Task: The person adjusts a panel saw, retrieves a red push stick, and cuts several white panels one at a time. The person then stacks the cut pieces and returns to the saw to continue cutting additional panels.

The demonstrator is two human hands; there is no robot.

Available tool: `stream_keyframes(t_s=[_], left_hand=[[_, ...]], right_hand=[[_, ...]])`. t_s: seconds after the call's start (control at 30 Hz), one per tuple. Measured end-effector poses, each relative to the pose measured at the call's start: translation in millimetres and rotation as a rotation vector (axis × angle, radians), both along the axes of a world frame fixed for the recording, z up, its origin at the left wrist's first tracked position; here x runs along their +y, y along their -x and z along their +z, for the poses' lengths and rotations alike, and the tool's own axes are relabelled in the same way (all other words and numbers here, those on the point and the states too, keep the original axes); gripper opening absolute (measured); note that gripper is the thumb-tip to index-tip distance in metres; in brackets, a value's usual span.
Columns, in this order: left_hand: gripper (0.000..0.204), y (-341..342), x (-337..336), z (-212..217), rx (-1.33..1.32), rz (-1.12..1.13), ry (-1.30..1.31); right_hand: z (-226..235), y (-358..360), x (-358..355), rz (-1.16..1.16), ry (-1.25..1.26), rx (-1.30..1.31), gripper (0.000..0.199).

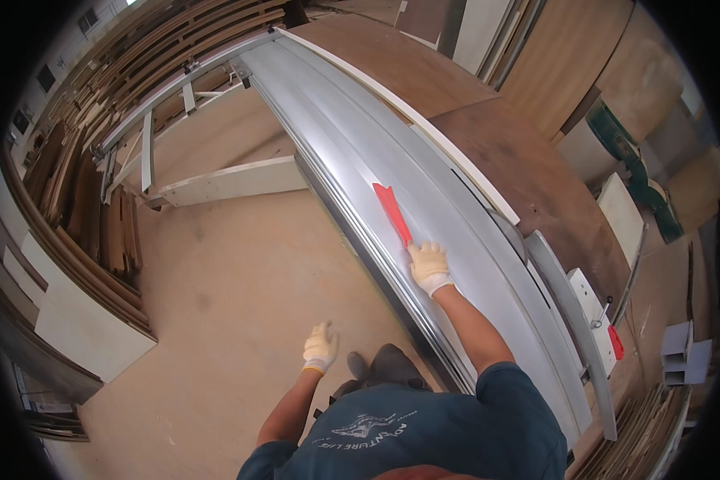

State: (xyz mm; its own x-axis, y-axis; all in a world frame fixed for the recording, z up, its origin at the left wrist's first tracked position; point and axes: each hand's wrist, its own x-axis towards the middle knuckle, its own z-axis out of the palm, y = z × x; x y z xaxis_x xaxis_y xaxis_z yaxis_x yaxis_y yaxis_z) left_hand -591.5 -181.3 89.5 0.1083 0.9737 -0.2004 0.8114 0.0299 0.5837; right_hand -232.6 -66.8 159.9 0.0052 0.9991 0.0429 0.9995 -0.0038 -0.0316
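Observation:
My right hand (pixel 429 266), in a pale work glove, is closed around the near end of a red push stick (pixel 391 211) with a notched far end. The stick points away from me and lies on or just above the long silver metal table of a sliding table saw (pixel 328 120); contact with the surface is hard to tell. To the left, my left hand (pixel 320 349), also gloved, hangs over the floor beside the table with its fingers partly spread and nothing in it. The saw blade cannot be made out.
A metal and wood outrigger frame (pixel 232 179) juts left from the table's far part. Brown boards (pixel 528 160) flank it on the right, near a curved grey guard arm (pixel 568 320). Stacked wood strips (pixel 88 192) and leaning panels (pixel 88 320) stand at the left.

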Motion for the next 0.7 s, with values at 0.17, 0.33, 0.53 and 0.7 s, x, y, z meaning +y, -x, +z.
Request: stream_keyframes(t_s=[0.17, 0.33, 0.53, 0.7], left_hand=[[0.044, 104.3, 69.7, -43.1, 0.036, 0.421, 0.233], [0.053, 181.0, 103.7, -81.1, 0.221, 0.390, 0.482], [0.050, 248.2, 163.9, -68.9, 0.130, 0.803, 0.735], [0.046, 257.4, 266.9, -53.7, 0.141, 0.827, 0.590]], right_hand=[[-10.9, -23.5, 127.4, -0.119, -0.177, 0.104, 0.049], [-1.4, -95.4, 316.1, -0.281, -0.256, 0.003, 0.043], [9.6, -184.4, 467.7, -0.516, -0.049, 0.018, 0.052], [0.5, -215.1, 511.4, -0.370, 0.161, -0.001, 0.051]])
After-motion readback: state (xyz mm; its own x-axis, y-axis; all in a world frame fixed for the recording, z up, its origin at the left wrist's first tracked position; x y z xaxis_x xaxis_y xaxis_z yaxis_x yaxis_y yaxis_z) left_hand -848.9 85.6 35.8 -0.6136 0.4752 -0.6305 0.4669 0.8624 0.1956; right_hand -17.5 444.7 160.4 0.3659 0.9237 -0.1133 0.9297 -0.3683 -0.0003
